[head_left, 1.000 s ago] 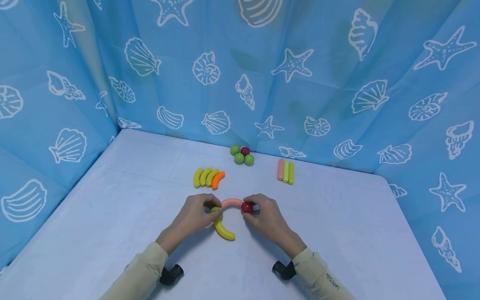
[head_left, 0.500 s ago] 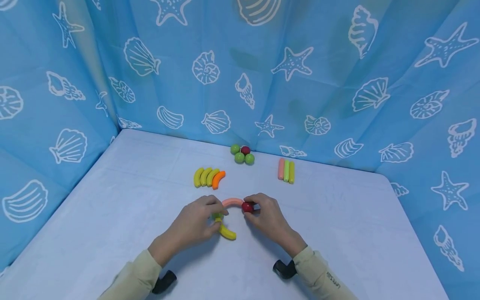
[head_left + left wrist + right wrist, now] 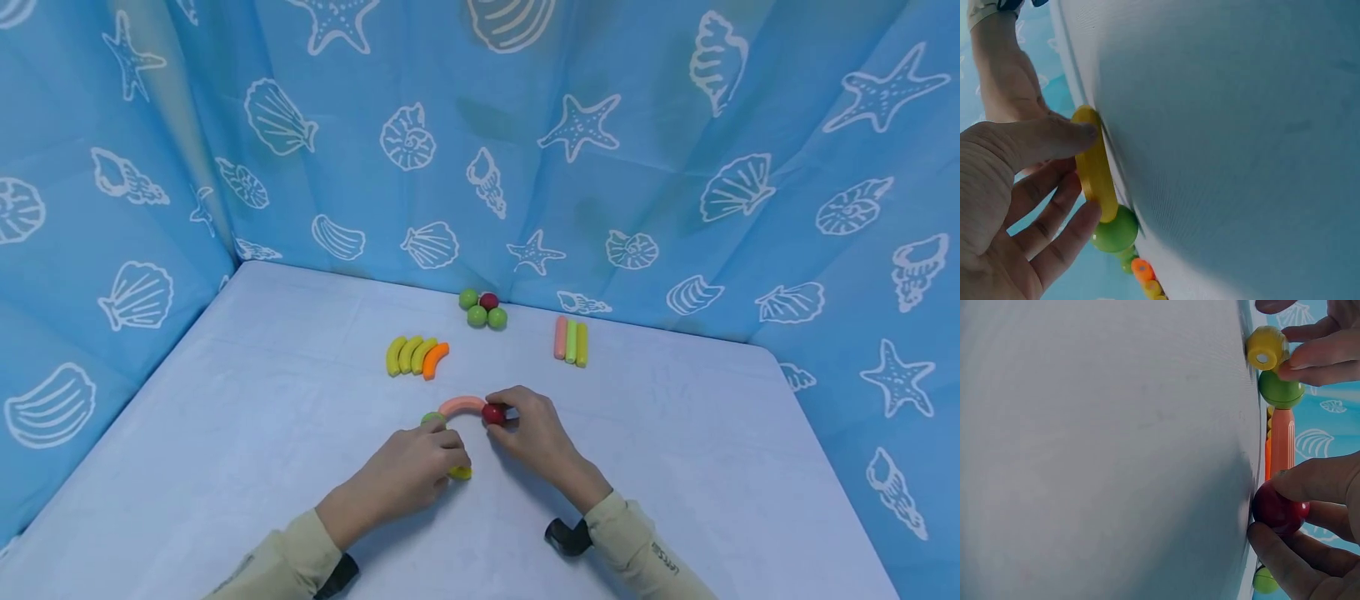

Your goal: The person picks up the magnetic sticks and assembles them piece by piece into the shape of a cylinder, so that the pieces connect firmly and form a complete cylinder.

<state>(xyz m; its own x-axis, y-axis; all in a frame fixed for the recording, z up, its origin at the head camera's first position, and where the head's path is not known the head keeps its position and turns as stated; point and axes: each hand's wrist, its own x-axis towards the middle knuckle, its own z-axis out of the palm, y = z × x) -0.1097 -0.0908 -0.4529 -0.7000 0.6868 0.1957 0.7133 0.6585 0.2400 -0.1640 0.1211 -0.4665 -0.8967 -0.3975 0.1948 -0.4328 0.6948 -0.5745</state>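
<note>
Left hand (image 3: 410,469) is bent around a yellow arc (image 3: 1096,172), thumb on one side, fingers on the other; can't tell how firm the grip is. Arc is smooth, stubby, blunt-ended, with a pale round spot in the end face. Right hand (image 3: 534,432) pinches a glossy red ball (image 3: 492,414) between thumb and fingers, opened about ball-wide. Yellow arc meets a shiny green ball (image 3: 1116,232); a matte pink arc (image 3: 461,404) bridges green ball and red ball, so the four make an open curve low on the bench (image 3: 225,467), which has a white, lightly wrinkled cloth.

Further back, left: three yellow arcs (image 3: 406,357) nested side by side, orange arc (image 3: 435,361) at their right end. Right: three straight sticks (image 3: 572,342) in a row, pink, light green, olive-yellow. Farther, near the back edge: three green balls (image 3: 477,316) clustered with a dark red ball (image 3: 488,301). Behind: folded blue curtain (image 3: 450,187), white shell and starfish print.
</note>
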